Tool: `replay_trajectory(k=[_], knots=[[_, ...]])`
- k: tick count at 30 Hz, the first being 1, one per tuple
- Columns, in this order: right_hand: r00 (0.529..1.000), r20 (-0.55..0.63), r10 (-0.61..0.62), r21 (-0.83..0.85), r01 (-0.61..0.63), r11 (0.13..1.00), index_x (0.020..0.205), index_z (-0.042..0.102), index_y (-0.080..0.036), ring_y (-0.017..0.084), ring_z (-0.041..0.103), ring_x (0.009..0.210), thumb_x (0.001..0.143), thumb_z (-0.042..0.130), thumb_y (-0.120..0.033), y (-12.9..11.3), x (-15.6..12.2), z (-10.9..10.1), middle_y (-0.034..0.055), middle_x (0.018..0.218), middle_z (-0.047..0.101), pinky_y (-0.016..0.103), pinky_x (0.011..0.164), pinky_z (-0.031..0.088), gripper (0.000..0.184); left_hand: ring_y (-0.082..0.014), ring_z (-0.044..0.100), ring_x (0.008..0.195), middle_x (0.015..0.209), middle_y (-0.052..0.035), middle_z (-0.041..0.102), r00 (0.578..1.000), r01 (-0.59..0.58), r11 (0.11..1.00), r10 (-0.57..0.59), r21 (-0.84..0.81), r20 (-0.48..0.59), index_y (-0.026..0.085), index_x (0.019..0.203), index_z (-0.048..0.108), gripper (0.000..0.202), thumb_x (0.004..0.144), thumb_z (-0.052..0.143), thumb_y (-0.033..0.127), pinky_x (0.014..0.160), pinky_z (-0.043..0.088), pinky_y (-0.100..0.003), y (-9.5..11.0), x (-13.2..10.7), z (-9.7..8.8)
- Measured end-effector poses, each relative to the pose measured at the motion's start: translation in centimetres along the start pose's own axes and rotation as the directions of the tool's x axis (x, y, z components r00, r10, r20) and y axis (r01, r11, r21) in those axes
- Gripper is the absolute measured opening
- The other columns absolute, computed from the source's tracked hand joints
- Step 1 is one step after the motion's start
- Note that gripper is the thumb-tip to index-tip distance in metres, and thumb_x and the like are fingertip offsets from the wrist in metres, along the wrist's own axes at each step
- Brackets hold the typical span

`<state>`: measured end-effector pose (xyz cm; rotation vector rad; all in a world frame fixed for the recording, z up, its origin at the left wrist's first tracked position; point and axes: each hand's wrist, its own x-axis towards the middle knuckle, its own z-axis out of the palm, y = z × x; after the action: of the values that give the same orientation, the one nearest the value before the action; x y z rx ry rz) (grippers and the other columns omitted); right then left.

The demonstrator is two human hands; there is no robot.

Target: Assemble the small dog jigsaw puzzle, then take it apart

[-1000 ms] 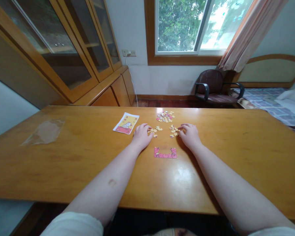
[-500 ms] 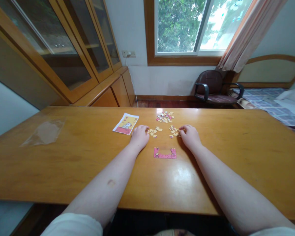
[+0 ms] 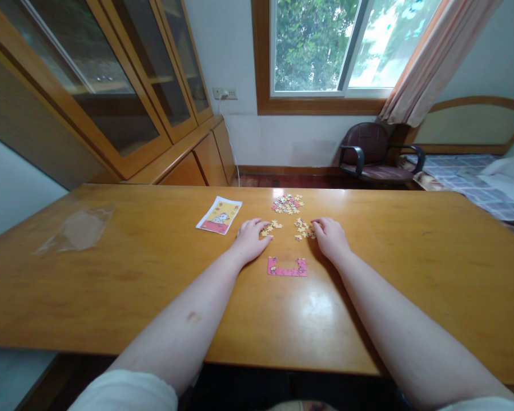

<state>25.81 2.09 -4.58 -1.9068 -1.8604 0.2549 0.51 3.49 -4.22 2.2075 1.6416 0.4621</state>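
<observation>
Both my hands rest on the wooden table (image 3: 154, 274) among loose yellow puzzle pieces. My left hand (image 3: 251, 240) lies flat with fingers spread, its fingertips touching a small cluster of yellow pieces (image 3: 269, 228). My right hand (image 3: 330, 235) has its fingers curled on a second cluster of yellow pieces (image 3: 303, 228); whether it grips one is hidden. A partly joined pink puzzle strip (image 3: 287, 266) lies between my wrists. A larger pile of pink and yellow pieces (image 3: 287, 203) sits further back.
A printed picture card (image 3: 219, 215) lies left of the pieces. A clear plastic bag (image 3: 77, 229) lies at the table's far left. Beyond the table stand a glass-fronted cabinet (image 3: 124, 85), a dark armchair (image 3: 368, 151) and a bed (image 3: 475, 177).
My left hand has shifted slightly right and spread flat beside the yellow pieces. My right hand has barely moved.
</observation>
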Motion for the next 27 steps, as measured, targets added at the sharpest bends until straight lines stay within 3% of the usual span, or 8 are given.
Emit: replay_trajectory(k=[3, 7, 13, 20, 27], knots=[[0.996, 0.019, -0.088, -0.067, 0.089, 0.994, 0.117, 0.069, -0.027, 0.030, 0.046, 0.126, 0.096, 0.041, -0.040, -0.4, -0.4, 0.3, 0.0086, 0.130, 0.061, 0.057, 0.110, 0.023, 0.037, -0.0301, 0.039, 0.135, 0.143, -0.0117, 0.048, 1.000, -0.029, 1.000, 0.029, 0.004, 0.003, 0.023, 0.131, 0.058, 0.049, 0.084, 0.058, 0.037, 0.114, 0.031, -0.050, 0.3, -0.2, -0.1], [0.984, 0.087, -0.153, -0.148, 0.165, 0.975, 0.125, 0.065, -0.032, 0.039, 0.029, 0.138, 0.095, 0.044, -0.048, -0.8, -0.8, 0.8, 0.0096, 0.145, 0.047, 0.070, 0.109, 0.010, 0.040, -0.0313, 0.034, 0.139, 0.145, -0.0090, 0.046, 0.990, -0.130, 0.992, 0.129, 0.009, 0.051, 0.027, 0.129, 0.060, 0.047, 0.083, 0.059, 0.037, 0.117, 0.024, -0.054, 0.9, -0.6, -0.1], [0.944, 0.186, -0.272, -0.111, 0.296, 0.949, 0.124, 0.066, -0.033, 0.039, 0.022, 0.143, 0.094, 0.045, -0.052, -1.1, -1.1, 0.8, 0.0092, 0.150, 0.042, 0.070, 0.110, 0.007, 0.041, -0.0320, 0.026, 0.144, 0.149, -0.0044, 0.043, 0.962, -0.233, 0.972, 0.232, -0.006, 0.142, 0.032, 0.121, 0.065, 0.040, 0.082, 0.062, 0.038, 0.118, 0.013, -0.059, 1.4, -1.0, -0.1], [0.962, 0.147, -0.230, -0.138, 0.250, 0.958, 0.132, 0.060, -0.029, 0.039, 0.019, 0.144, 0.093, 0.047, -0.052, -1.2, -1.1, 0.9, 0.0112, 0.151, 0.040, 0.069, 0.111, 0.006, 0.047, -0.0320, 0.028, 0.143, 0.149, -0.0070, 0.043, 0.975, -0.199, 0.980, 0.197, 0.007, 0.105, 0.028, 0.125, 0.063, 0.042, 0.084, 0.059, 0.037, 0.118, 0.017, -0.057, 1.2, -0.8, -0.1], [0.861, 0.253, -0.441, 0.034, 0.448, 0.894, 0.117, 0.069, -0.035, 0.035, 0.027, 0.142, 0.093, 0.050, -0.051, -1.7, -1.4, 0.2, 0.0066, 0.147, 0.047, 0.068, 0.111, 0.011, 0.036, -0.0313, 0.029, 0.142, 0.147, -0.0060, 0.046, 0.975, -0.206, 0.979, 0.205, -0.003, 0.089, 0.029, 0.121, 0.064, 0.039, 0.084, 0.059, 0.038, 0.117, 0.018, -0.057, 1.0, -0.8, 0.0]])
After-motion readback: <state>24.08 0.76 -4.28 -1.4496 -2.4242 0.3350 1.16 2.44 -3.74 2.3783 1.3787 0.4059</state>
